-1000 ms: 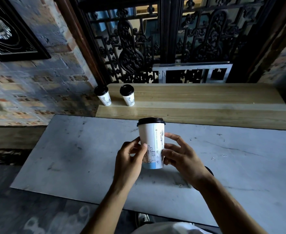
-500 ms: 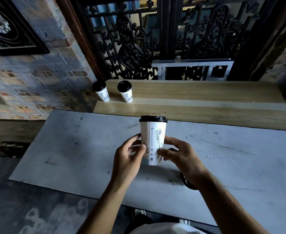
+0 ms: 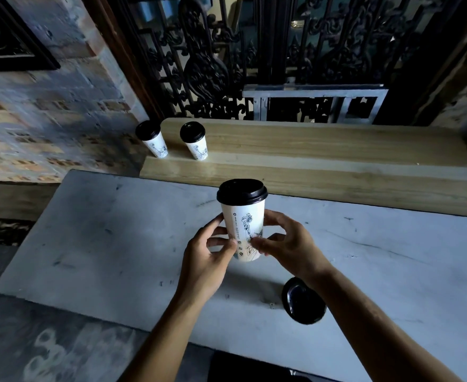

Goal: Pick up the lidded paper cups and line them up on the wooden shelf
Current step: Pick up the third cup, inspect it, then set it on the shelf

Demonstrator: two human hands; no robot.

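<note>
A white paper cup with a black lid (image 3: pixel 244 219) is held upright above the grey marble table (image 3: pixel 94 244). My left hand (image 3: pixel 209 255) grips its left side and my right hand (image 3: pixel 287 244) grips its right side, fingertips meeting on the front near the base. Two more lidded paper cups (image 3: pixel 152 138) (image 3: pixel 195 140) stand side by side at the left end of the wooden shelf (image 3: pixel 323 158), beyond the table.
A loose black lid (image 3: pixel 304 301) lies on the table under my right forearm. A dark ornate iron grille (image 3: pixel 254 56) rises behind the shelf. A brick wall (image 3: pixel 48 128) runs along the left. The shelf is bare to the right of the two cups.
The cup has risen off the table in both hands and shifted slightly forward. The black lid under my right forearm has come into full view.
</note>
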